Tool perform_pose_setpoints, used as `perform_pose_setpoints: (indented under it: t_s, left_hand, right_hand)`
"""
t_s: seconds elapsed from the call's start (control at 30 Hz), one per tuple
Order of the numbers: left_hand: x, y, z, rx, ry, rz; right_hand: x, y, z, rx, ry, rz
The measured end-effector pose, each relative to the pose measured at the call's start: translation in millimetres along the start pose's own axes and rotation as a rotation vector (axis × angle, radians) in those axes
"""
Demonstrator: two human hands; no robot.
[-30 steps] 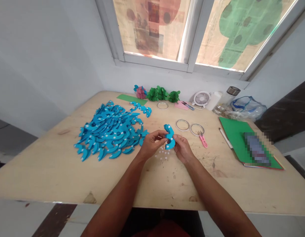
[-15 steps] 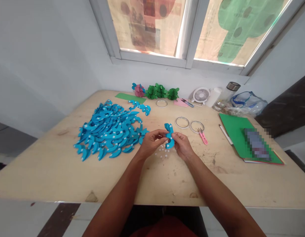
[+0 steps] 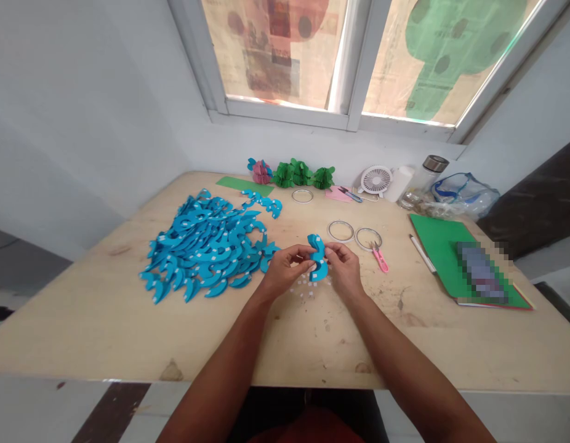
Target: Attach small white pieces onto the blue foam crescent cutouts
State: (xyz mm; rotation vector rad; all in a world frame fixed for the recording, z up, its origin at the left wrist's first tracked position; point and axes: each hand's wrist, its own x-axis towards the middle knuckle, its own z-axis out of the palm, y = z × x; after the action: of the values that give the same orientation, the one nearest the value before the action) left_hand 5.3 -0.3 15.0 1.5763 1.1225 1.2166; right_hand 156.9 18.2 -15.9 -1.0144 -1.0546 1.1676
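Observation:
Over the table's middle I hold a curved blue paper piece (image 3: 317, 266), wavy along its edge, with small white squares on it. My left hand (image 3: 287, 267) pinches its left side between thumb and fingers. At its right edge, the thumb and forefinger of my right hand (image 3: 343, 264) are closed on the paper; the exact fingertip contact is hard to see. Tiny white paper bits (image 3: 310, 293) lie on the table beneath. To the left spreads a large heap of similar blue paper pieces (image 3: 206, 240), many with white squares. A few more blue pieces (image 3: 264, 203) lie behind it.
Tape rolls (image 3: 329, 232) and pink snips (image 3: 381, 258) lie right of my hands. Green and pink paper figures (image 3: 284, 175), a small fan (image 3: 376, 179) and a bottle (image 3: 433, 169) line the back. A green folder (image 3: 437, 246) with a blurred item lies right, beside a white pen (image 3: 422, 253).
The fingers of my right hand have shifted slightly up along the blue piece's right edge. The piece stays in my left hand, and the view has tilted slightly.

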Motion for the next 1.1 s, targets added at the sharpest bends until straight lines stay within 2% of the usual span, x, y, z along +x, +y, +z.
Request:
perform_pose_setpoints:
  t_s: [0.23,0.57,0.9,1.1]
  left_hand:
    - [-0.6,-2.8,1.1,-0.006,-0.031,-0.033]
    - [0.9,-5.0,0.8,-0.139,-0.047,-0.088]
    - [0.4,-2.3,0.2,-0.204,-0.095,-0.110]
    - [-0.5,-0.1,0.6,-0.199,-0.079,-0.113]
  right_hand:
    - [-1.0,-2.0,0.3,-0.006,0.019,-0.038]
    - [-4.0,-6.9,1.8,-0.027,-0.062,-0.154]
    - [-6.6,-12.9,5.1,-0.022,-0.062,-0.078]
    - [-5.0,-8.4,4.0,-0.001,-0.069,-0.051]
